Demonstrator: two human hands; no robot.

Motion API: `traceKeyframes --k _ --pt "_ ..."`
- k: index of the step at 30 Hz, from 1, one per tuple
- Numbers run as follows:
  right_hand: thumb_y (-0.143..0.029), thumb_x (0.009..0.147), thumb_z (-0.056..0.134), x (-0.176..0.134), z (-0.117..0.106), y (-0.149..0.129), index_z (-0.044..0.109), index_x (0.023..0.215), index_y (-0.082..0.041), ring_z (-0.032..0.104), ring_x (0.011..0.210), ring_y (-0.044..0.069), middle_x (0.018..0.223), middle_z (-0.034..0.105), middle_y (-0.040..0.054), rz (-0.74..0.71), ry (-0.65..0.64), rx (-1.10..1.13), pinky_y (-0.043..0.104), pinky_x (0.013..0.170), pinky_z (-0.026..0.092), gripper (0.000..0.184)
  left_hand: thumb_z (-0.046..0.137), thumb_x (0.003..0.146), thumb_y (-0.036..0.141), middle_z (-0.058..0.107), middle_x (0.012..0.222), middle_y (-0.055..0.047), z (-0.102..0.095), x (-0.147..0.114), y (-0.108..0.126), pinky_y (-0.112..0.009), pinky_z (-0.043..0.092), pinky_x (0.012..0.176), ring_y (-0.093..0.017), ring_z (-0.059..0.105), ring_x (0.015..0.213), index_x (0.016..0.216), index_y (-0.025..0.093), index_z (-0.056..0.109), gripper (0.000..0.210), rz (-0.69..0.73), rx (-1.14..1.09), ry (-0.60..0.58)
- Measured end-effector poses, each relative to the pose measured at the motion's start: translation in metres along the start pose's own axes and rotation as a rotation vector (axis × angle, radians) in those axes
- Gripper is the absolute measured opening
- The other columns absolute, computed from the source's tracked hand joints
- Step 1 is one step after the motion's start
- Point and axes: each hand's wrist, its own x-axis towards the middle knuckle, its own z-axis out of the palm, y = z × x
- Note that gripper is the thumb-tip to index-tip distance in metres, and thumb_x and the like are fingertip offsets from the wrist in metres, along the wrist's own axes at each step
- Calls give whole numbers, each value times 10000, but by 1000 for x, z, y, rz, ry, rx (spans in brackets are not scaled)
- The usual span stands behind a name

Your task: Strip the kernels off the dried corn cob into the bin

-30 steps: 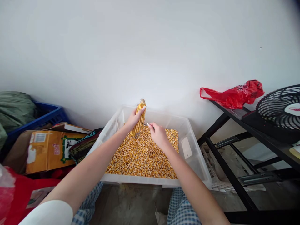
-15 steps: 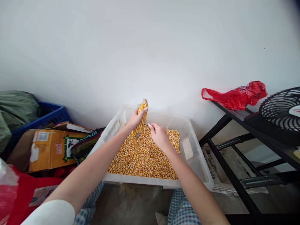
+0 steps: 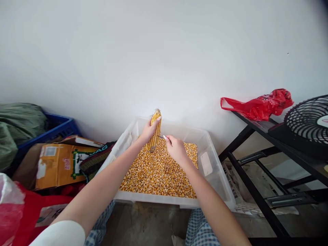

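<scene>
My left hand (image 3: pixel 149 130) is wrapped round an ear of corn (image 3: pixel 156 131), which is tilted nearly upright with dry silk at its top. My right hand (image 3: pixel 175 148) is closed on a thin dark metal tool (image 3: pixel 161 137); its tip meets the right side of the ear, and the grip hides the rest, so its kind is unclear. Below both hands, loose yellow corn kernels (image 3: pixel 159 174) fill the bottom of a translucent plastic bin (image 3: pixel 216 171).
Left of the bin are a cardboard box (image 3: pixel 60 165), a mesh bag (image 3: pixel 96 160), a blue crate (image 3: pixel 60 128) and a red bag (image 3: pixel 30 212). On the right, a black table frame (image 3: pixel 252 184) carries a red plastic bag (image 3: pixel 258 106) and a fan (image 3: pixel 310 119). A white wall (image 3: pixel 164 58) rises behind.
The view has shifted slightly. My right hand and the tool have moved a little away from the ear's middle, to the right; the left hand keeps its hold.
</scene>
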Motion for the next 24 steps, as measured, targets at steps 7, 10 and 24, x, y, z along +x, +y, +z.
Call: traceKeyframes --k 7,10,24 --pt "-342 921 334 -1 -2 0 630 949 -186 545 602 129 748 664 43 2 60 95 226 587 334 336 480 727 660 532 546 -7 -7 6 -1 -286 449 420 -179 574 458 887 190 515 498 -159 -183 43" --pt "-349 919 336 -1 -2 -1 629 956 -188 543 609 128 750 660 40 4 59 125 221 593 339 336 472 730 657 546 539 -9 -4 6 -2 -283 454 424 -175 574 457 891 181 517 505 -157 -199 -1" --pt "-363 913 339 0 -5 -2 636 901 -188 477 536 110 652 614 15 0 39 129 220 539 293 344 478 720 651 556 537 -8 -3 4 -1 -261 442 411 -162 566 448 866 174 505 499 -167 -208 -52"
